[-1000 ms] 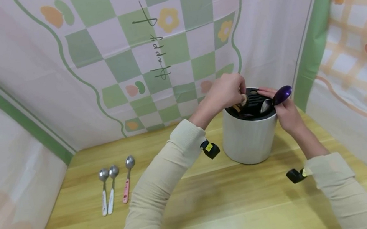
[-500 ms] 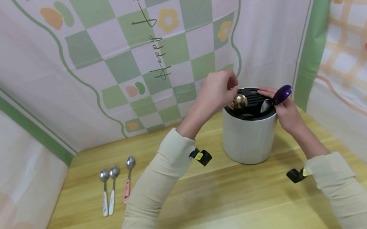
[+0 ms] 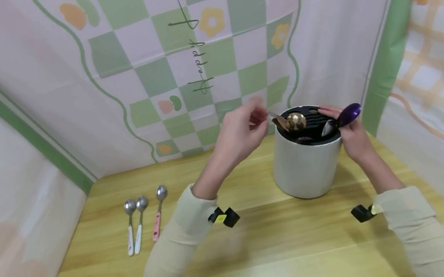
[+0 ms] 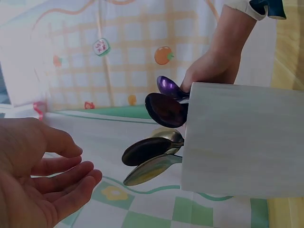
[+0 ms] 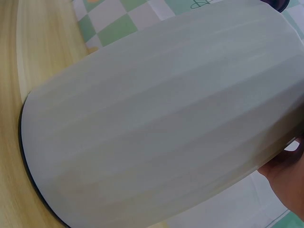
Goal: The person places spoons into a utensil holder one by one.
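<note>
Head: the left hand (image 3: 239, 129) is drawing leftward off the holder (image 3: 308, 169) at right of frame, leaving the gold spoon (image 3: 297, 121) standing unheld inside; the right hand (image 3: 355, 139) is resting straight fingers along the holder's edge. Left wrist: the left fingers are curving loosely, empty, beside glossy oval spoons (image 4: 147, 149). Right wrist: smooth, pale, the holder is filling the frame.

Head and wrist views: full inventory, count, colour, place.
Table: 1, yellow wood, lower half
Holder: 1, white, black top, table's right
Holder spoons: at least 5, some purple or gold-toned, bowls up
White-handled spoons: 2, silver bowls, table's left
Pink-handled spoon: 1, silver bowl, beside those
Printed cloth: count unclear, white, green, orange, around the table
Wrist cameras: 2, black, one per side
Sleeves: 2, beige, left and right
Left hand: 1, beside holder, holding nothing
Right hand: 1, on holder's right side
</note>
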Demonstrator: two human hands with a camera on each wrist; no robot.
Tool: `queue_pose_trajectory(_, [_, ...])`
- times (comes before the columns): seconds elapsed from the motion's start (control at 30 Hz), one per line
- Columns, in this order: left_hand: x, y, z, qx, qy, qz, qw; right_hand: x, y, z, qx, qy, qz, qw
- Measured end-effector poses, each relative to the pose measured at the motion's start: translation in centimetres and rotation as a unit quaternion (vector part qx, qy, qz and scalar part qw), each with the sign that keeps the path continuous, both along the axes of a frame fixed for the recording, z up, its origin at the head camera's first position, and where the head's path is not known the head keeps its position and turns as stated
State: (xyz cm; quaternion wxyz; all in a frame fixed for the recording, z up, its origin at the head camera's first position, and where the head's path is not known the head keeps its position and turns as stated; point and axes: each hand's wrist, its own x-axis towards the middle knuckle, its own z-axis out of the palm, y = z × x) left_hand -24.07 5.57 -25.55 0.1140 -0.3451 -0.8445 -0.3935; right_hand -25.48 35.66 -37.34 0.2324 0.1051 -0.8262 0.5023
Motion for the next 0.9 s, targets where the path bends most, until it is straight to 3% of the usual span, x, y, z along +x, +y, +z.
queue_pose_trajectory(0.4, [2.7,-4.1,-2.9,0.005,-0.041,0.039,0.9984,-0.2,0.0,-0.1,0.008,0.002,-0.003,1.000])
queue_pose_trajectory(0.6, [3.6,-6.1,-4.4,0.007,-0.048,0.072,0.9962,-0.2,-0.2,0.1,0.008,0.020,-0.003,1.000])
queue_pose_trajectory(0.9, [4.4,-8.1,-6.8,0.013,-0.069,0.091,0.9934,-0.3,-0.1,-0.2,-0.004,0.029,-0.007,1.000])
